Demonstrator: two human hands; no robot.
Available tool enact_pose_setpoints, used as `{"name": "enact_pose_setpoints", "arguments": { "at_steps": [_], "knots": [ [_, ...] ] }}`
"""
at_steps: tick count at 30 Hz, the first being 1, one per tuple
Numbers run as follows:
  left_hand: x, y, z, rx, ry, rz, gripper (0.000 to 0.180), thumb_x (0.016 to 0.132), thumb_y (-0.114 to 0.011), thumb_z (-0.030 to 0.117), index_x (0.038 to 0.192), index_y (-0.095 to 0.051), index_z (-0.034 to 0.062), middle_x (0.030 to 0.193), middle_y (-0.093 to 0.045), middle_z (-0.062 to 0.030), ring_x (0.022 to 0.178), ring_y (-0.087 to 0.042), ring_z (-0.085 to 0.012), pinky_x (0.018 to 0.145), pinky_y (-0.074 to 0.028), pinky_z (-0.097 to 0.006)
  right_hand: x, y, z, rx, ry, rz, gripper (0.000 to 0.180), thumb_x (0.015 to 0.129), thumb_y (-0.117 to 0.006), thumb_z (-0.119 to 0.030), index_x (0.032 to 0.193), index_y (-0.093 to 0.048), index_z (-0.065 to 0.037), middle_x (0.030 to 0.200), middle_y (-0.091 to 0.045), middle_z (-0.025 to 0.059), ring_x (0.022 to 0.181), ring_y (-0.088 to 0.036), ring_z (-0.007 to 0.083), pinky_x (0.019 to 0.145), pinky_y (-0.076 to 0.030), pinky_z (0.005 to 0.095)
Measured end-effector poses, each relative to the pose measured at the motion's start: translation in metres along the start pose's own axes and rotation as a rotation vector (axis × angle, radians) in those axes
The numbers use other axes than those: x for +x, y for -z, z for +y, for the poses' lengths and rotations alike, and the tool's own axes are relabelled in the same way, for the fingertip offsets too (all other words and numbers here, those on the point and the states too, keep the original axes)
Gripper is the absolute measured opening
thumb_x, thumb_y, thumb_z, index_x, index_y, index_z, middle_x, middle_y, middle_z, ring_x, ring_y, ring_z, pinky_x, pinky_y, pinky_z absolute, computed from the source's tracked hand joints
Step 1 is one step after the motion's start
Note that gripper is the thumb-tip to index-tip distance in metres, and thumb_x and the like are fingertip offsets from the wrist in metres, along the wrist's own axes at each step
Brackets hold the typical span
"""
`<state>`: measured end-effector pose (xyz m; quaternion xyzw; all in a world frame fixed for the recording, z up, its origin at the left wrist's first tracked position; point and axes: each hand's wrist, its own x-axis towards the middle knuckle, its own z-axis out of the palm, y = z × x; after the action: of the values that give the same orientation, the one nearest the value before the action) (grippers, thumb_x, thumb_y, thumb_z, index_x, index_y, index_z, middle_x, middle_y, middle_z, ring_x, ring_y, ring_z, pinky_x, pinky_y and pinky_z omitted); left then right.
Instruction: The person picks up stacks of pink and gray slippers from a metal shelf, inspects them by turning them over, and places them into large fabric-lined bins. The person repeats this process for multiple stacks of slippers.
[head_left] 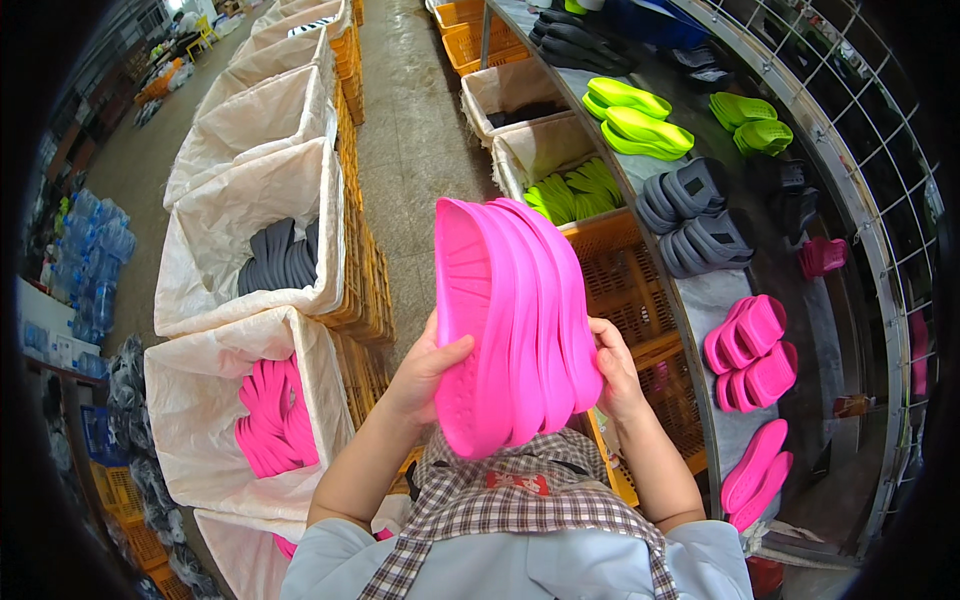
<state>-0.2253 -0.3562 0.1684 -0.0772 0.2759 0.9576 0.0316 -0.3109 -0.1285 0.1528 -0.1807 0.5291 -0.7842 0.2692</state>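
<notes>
Between my two hands, in front of my chest, I hold a stack of several bright pink shoe soles [515, 330], standing on edge with the insides facing left. My left hand [425, 372] grips the left side, its thumb lying on the inner face of the leftmost sole. On the opposite side my right hand [615, 370] presses against the outermost sole, with some fingers hidden behind the stack. To my left, a white-lined bin [200, 390] contains more pink soles [275, 420].
Lined bins run away on the left, one with dark grey soles [280, 258]. A bench [625, 215] on the right carries lime soles [640, 120], grey straps [695, 215], pink straps [755, 350] and pink soles [757, 475]. Wire mesh [850, 110] stands behind it.
</notes>
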Motion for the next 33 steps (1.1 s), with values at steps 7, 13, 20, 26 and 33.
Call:
{"name": "enact_pose_setpoints", "arguments": {
  "at_steps": [7,13,20,26,33],
  "knots": [
    [-0.001,0.007,-0.005,0.049,-0.036,0.001,0.078,0.083,-0.066,0.007,0.145,-0.019,0.0084,0.135,-0.042,-0.0122,0.122,-0.047,-0.0235,0.102,-0.042,-0.04,-0.003,0.002,0.013,0.062,-0.001,0.024,0.06,0.086,-0.064,-0.044,0.123,-0.042,-0.002,0.121,-0.053,0.0118,0.112,-0.052,0.0193,0.097,-0.042,0.0362],
    [0.002,0.031,-0.01,0.143,-0.087,-0.094,0.09,0.076,-0.075,0.011,0.145,-0.018,0.0082,0.135,-0.042,-0.0104,0.123,-0.045,-0.0225,0.102,-0.04,-0.04,-0.005,0.004,0.033,-0.021,0.158,-0.039,0.046,0.085,-0.067,-0.021,0.121,-0.043,-0.006,0.142,-0.038,0.0195,0.132,-0.036,0.0261,0.109,-0.028,0.0417],
    [0.002,0.057,-0.013,0.19,-0.085,-0.143,0.096,0.073,-0.078,0.011,0.146,-0.016,0.0083,0.136,-0.041,-0.0098,0.124,-0.043,-0.0219,0.103,-0.038,-0.04,-0.006,-0.007,0.039,-0.102,0.271,-0.018,0.044,0.081,-0.07,-0.023,0.114,-0.045,-0.009,0.126,-0.048,0.0114,0.115,-0.046,0.022,0.102,-0.032,0.0397],
    [0.009,0.055,-0.006,0.116,0.012,-0.117,0.078,0.078,-0.073,0.019,0.142,-0.03,0.0065,0.137,-0.042,-0.0126,0.121,-0.047,-0.0227,0.1,-0.042,-0.04,0.002,-0.022,0.021,-0.234,0.305,-0.135,0.053,0.079,-0.073,-0.016,0.122,-0.042,-0.008,0.145,-0.032,0.0211,0.136,-0.031,0.0322,0.11,-0.025,0.0449],
    [0.003,0.076,-0.016,-0.408,-0.027,-0.083,0.059,0.09,-0.058,0.031,0.142,-0.036,0.0115,0.141,-0.042,-0.0119,0.113,-0.053,-0.0298,0.089,-0.049,-0.045,0.026,-0.051,-0.008,0.318,-0.191,-0.15,0.067,0.079,-0.07,-0.015,0.135,-0.034,-0.008,0.138,-0.038,0.0157,0.124,-0.044,0.0279,0.101,-0.041,0.0404]
  ]
}}
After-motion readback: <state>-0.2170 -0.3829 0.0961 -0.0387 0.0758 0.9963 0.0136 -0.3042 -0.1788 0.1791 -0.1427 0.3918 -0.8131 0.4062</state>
